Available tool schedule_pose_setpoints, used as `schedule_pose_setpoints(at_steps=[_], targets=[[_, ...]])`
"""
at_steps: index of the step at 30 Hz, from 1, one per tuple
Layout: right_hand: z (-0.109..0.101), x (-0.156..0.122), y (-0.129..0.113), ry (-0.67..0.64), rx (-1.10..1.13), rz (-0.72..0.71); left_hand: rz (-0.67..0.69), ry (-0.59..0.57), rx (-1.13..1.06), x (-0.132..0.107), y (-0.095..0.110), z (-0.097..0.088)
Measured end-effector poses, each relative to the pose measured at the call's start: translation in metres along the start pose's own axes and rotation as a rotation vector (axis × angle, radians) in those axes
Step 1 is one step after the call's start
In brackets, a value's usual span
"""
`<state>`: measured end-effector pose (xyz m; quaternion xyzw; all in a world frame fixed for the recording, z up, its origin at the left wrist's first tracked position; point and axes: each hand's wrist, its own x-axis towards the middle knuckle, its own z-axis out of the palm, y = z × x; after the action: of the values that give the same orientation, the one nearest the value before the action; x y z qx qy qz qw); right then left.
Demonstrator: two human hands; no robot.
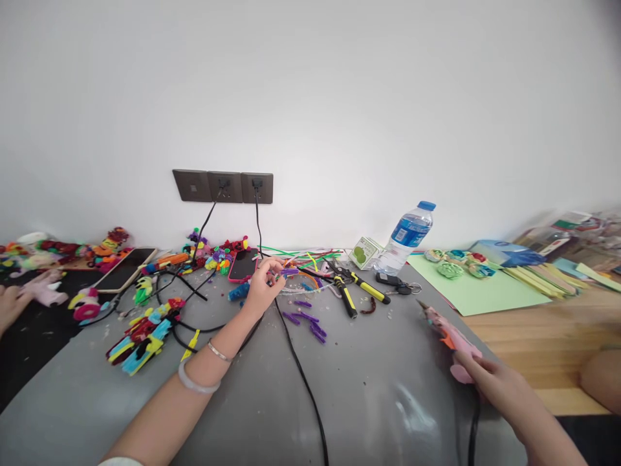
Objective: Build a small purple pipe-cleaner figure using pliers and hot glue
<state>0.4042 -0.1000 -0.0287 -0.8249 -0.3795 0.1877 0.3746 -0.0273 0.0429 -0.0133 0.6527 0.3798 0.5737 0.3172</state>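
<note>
My right hand is closed around a pink hot glue gun with an orange trigger, its nozzle tilted up toward the bottle. My left hand is raised over the middle of the grey table, fingers pinched together. What they hold, if anything, is too small to make out; a purple bit shows beside the fingertips. Under and right of that hand lie several short purple pipe cleaner pieces. Longer coloured pipe cleaners run along the wall. Black-and-yellow pliers rest close by.
A water bottle, small green-white box and car key stand near the wall. Black cables cross the grey table. Pipe cleaner figures and a phone lie left. Another person's hand touches something pink.
</note>
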Motion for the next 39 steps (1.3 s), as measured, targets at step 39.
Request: schedule_pose_setpoints(at_steps=[39], targets=[[0.157, -0.052, -0.174, -0.849, 0.430, -0.525, -0.094, 0.085, -0.086, -0.001, 0.002, 0.006]])
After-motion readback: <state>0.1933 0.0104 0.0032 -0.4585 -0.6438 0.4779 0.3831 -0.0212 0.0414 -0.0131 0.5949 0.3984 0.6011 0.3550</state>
